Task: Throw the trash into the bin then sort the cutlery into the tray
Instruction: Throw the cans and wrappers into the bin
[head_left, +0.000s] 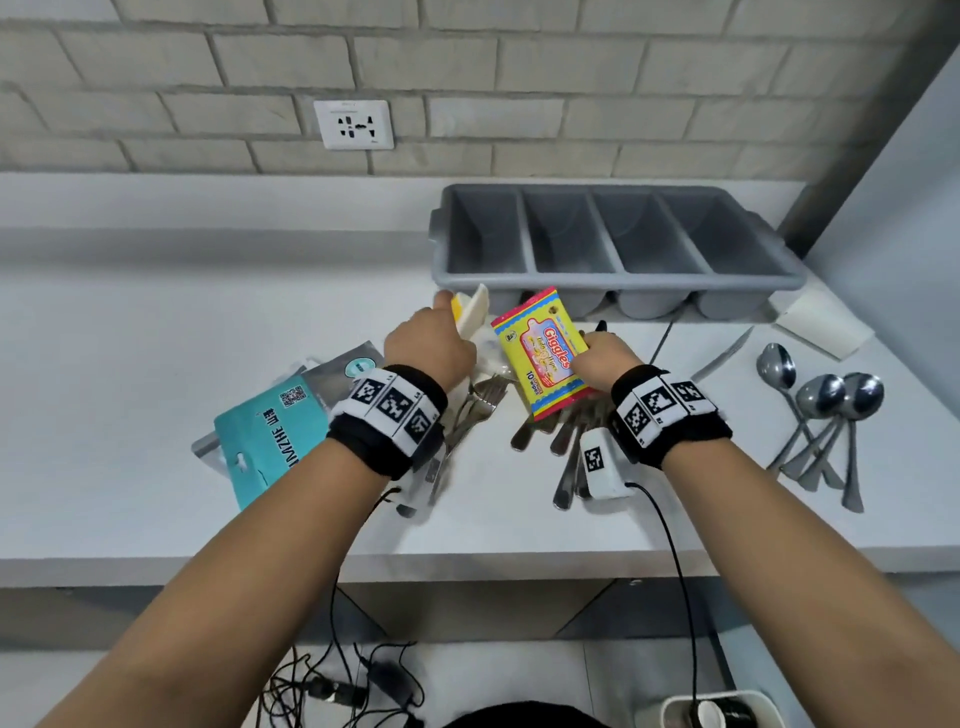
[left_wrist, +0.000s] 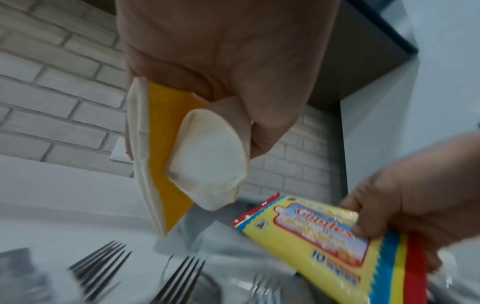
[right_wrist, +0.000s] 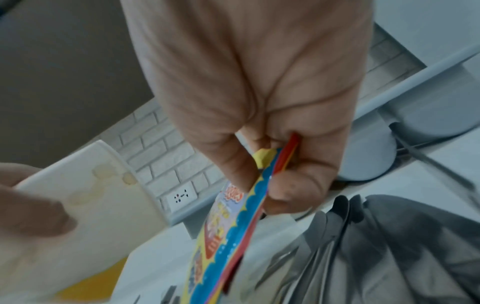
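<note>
The right hand (head_left: 605, 364) pinches a yellow wrapper (head_left: 543, 353) with red and blue edges, lifted at 6 o'clock of the tray (head_left: 613, 280); the left hand (head_left: 428, 345) grips a flattened cup (left_wrist: 207, 162), stained in the right wrist view

My right hand (right_wrist: 259, 102) pinches the edge of a yellow, blue and red wrapper (right_wrist: 233, 222) above blurred grey cutlery (right_wrist: 376, 246); my left hand (right_wrist: 28, 209) holds a stained white cup (right_wrist: 98, 195).
</note>
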